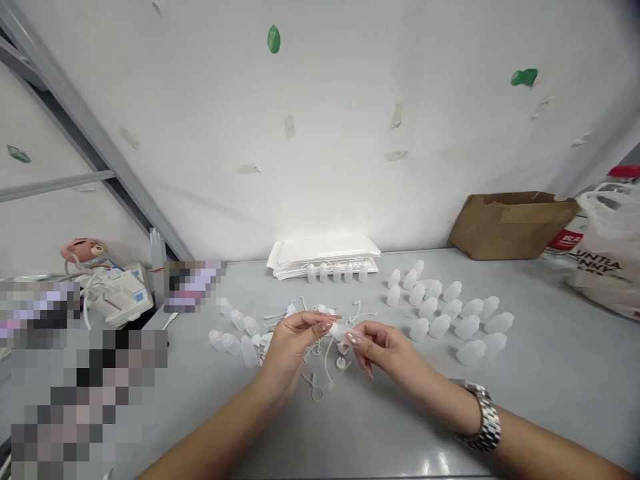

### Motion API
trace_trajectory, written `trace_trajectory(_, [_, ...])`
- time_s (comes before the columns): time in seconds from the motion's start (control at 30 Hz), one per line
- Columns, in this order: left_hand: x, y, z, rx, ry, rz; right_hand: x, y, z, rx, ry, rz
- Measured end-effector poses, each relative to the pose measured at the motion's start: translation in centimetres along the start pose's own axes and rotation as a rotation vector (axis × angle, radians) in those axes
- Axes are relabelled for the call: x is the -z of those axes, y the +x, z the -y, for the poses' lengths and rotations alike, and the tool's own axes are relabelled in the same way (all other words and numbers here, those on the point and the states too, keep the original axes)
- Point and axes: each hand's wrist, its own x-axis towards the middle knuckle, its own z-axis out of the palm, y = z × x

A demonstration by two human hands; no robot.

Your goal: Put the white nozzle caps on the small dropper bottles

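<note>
Between my two hands, above the grey table, is a small translucent plastic bottle (pixel 342 332) lying roughly sideways. My left hand (pixel 291 345) pinches its white top end with thumb and fingers. Around the other end, the thumb and fingers of my right hand (pixel 387 348) are closed on the body. Beneath them lies a loose pile of white plastic parts, among them a round cap (pixel 341 363), a thin curved strip (pixel 329 363) and a ring (pixel 317 394). My hands partly hide this pile.
Capped bottles (pixel 440 325) stand in rows on the right. Several more bottles (pixel 233 343) lie at left. A row of small bottles (pixel 337 273) lines a white stack (pixel 325 251) at the wall. A cardboard box (pixel 515 227) and plastic bag (pixel 607 247) sit back right; a power strip (pixel 123 293) lies left.
</note>
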Motion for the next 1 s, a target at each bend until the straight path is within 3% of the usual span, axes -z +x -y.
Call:
trace_trajectory(0.13, [0.1,0.0,-0.1,-0.016,0.029,0.044,0.1,-0.1,0.3,-0.197,0.415,0.250])
trace_trajectory(0.2, [0.1,0.0,-0.2,-0.013,0.041,0.061,0.2,-0.1,0.3,-0.228,0.458,0.290])
trace_trajectory(0.27, [0.1,0.1,-0.4,-0.005,0.029,0.089,0.3,-0.1,0.2,-0.157,0.370,0.236])
trace_trajectory(0.4, [0.1,-0.1,-0.9,0.041,0.017,0.148,0.9,0.0,0.6,0.109,-0.019,-0.056])
trace_trajectory(0.5, [0.0,-0.2,-0.7,0.106,0.124,0.146,1.1,-0.1,1.1,0.220,-0.190,-0.232])
trace_trajectory(0.8, [-0.3,-0.3,-0.3,0.232,0.112,0.210,1.2,0.0,0.9,0.233,-0.279,-0.339])
trace_trajectory(1.0, [0.5,0.3,-0.1,0.297,-0.070,0.091,1.3,-0.5,0.4,0.353,-0.334,-0.449])
